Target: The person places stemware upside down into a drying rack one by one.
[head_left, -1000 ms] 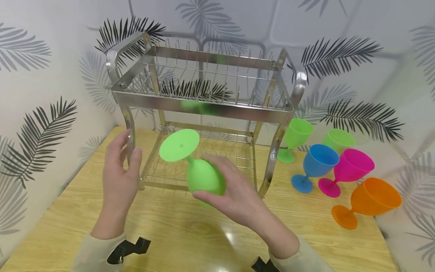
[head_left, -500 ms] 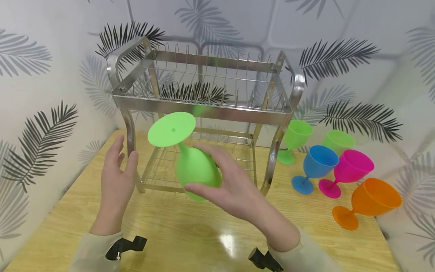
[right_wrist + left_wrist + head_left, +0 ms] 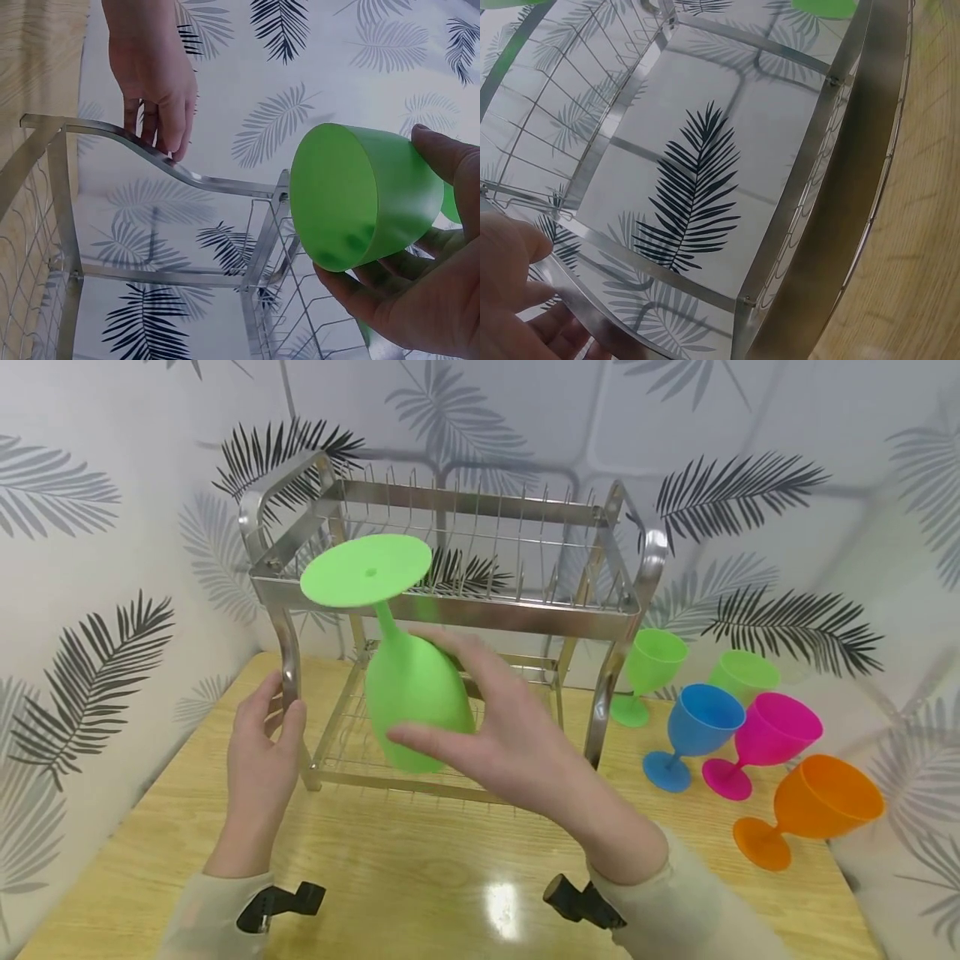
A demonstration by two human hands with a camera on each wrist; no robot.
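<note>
My right hand (image 3: 510, 735) grips the bowl of a light green goblet (image 3: 416, 693), held upside down in front of the rack. Its round base faces up, level with the upper tier's front rail; in the right wrist view the open mouth of the goblet (image 3: 337, 199) shows. My left hand (image 3: 262, 760) is at the left front leg of a two-tier metal dish rack (image 3: 450, 610), its fingers relaxed. In the right wrist view the fingertips of that left hand (image 3: 157, 82) meet the leg. Part of the rack's lower tier is hidden behind the goblet and right hand.
Right of the rack stand two green goblets (image 3: 652, 660), a blue goblet (image 3: 701, 722), a pink goblet (image 3: 776, 731) and an orange goblet (image 3: 825, 797). Thin upright wires line the upper tier. A leaf-patterned wall (image 3: 750, 418) rises behind the wooden table (image 3: 420, 868).
My right hand has raised the green goblet and shifted it slightly left, bringing its base more nearly level. The left hand has come up to the rack's leg.
</note>
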